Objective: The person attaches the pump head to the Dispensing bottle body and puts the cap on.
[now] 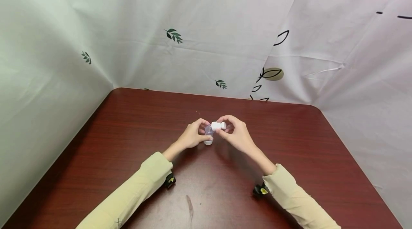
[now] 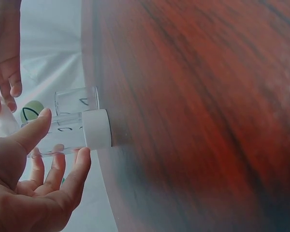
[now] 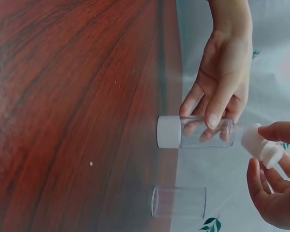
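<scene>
With my clock centred on the clear bottle [image 1: 209,131] in the head feed, twelve pointing away from the person, I start at the left with the pale sleeve [image 1: 128,193], running in from eight o'clock past a black wrist device [image 1: 169,180]. The left hand [image 1: 192,135] sits at nine, its thumb and fingers wrapped round the clear bottle, which stands upright, white end down, on the dark red wooden table [image 1: 80,150]. At two o'clock I see a small white container [image 1: 218,125], tipped nearly level, its narrower clear end at the bottle's mouth; I can't tell whether they touch. On my right-wrist feed, a clear cylinder [image 3: 179,202] stands on the table at six o'clock from the bottle, apart from it. The right hand [image 1: 236,132], at three, pinches the white container between thumb and fingers. The right sleeve [image 1: 296,197] comes in from four, beside a second black device [image 1: 260,190].
</scene>
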Action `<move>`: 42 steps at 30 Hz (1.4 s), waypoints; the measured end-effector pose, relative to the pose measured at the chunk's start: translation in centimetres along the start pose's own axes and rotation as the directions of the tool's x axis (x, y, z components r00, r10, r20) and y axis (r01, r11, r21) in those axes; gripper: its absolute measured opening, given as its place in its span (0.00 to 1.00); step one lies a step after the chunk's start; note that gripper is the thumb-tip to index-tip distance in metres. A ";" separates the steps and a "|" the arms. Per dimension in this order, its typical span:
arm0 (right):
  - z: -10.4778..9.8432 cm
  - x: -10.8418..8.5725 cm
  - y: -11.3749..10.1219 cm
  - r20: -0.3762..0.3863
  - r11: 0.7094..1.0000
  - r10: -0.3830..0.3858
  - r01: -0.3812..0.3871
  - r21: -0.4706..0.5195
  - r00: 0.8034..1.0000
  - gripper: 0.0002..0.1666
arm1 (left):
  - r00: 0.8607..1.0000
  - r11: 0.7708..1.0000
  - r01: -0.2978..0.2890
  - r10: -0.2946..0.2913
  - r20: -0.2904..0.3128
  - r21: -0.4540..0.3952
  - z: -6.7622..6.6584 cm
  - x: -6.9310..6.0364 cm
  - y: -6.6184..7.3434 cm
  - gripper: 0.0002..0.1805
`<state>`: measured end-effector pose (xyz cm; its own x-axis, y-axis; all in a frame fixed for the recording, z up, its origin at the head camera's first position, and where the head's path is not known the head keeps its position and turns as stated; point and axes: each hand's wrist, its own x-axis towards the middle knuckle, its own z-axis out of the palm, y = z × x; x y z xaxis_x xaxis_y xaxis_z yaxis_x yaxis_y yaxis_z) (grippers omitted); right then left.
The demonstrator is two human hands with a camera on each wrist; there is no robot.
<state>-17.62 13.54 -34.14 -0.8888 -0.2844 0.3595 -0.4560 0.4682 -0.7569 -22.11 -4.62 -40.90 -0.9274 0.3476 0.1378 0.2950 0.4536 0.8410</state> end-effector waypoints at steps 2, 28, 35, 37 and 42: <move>0.1 0.0 0.0 -0.002 1.000 0.003 -0.003 0.001 1.000 0.14 | 1.000 1.000 0.002 -0.002 0.002 0.000 0.0 0.0 -0.1 0.24; 0.8 0.2 0.2 -0.011 0.994 0.015 -0.013 0.108 1.000 0.22 | 1.000 1.000 0.010 -0.010 -0.002 -0.007 -0.1 -0.1 0.4 0.25; 1.1 0.4 0.9 -0.002 0.992 0.036 -0.035 0.119 0.999 0.19 | 1.000 1.000 0.018 -0.018 -0.006 -0.001 -0.1 -0.2 0.4 0.24; 1.4 0.6 1.8 -0.005 0.992 0.028 -0.028 0.122 1.000 0.19 | 1.000 1.000 0.023 -0.023 -0.011 0.001 -0.1 -0.2 0.4 0.24; 2.0 1.0 3.8 -0.025 0.995 0.005 -0.002 0.100 1.000 0.20 | 1.000 1.000 0.028 -0.028 -0.014 0.002 0.0 -0.1 0.2 0.25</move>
<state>-20.12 13.38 -37.77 -0.8918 -0.2609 0.3697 -0.4472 0.3829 -0.8084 -21.91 -4.54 -40.75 -0.9385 0.3232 0.1212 0.2689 0.4646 0.8437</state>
